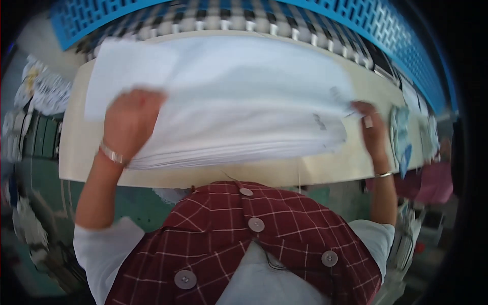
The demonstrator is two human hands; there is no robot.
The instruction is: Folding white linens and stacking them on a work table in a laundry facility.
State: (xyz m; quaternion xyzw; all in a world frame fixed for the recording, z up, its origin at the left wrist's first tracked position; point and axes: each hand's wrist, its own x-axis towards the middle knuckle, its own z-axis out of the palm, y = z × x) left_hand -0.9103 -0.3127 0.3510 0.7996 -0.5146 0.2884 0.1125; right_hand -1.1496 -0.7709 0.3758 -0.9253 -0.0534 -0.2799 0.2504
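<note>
A thick stack of white fabric sheets point(239, 101) lies on a pale beige table point(284, 170) in front of me. My left hand point(129, 122) presses down on the stack's left part, fingers curled over the top sheets, a metal bracelet at the wrist. My right hand point(370, 129) grips the stack's right edge, with a ring on one finger and a thin bangle on the wrist. The upper sheets look blurred and slightly lifted at the left.
A blue perforated crate wall point(396, 35) curves behind the table, with a checked cloth point(229, 18) below it. Light blue fabric pieces point(403, 137) lie at the table's right end. Patterned cloth point(43, 89) sits at the left. A green floor point(46, 183) lies below.
</note>
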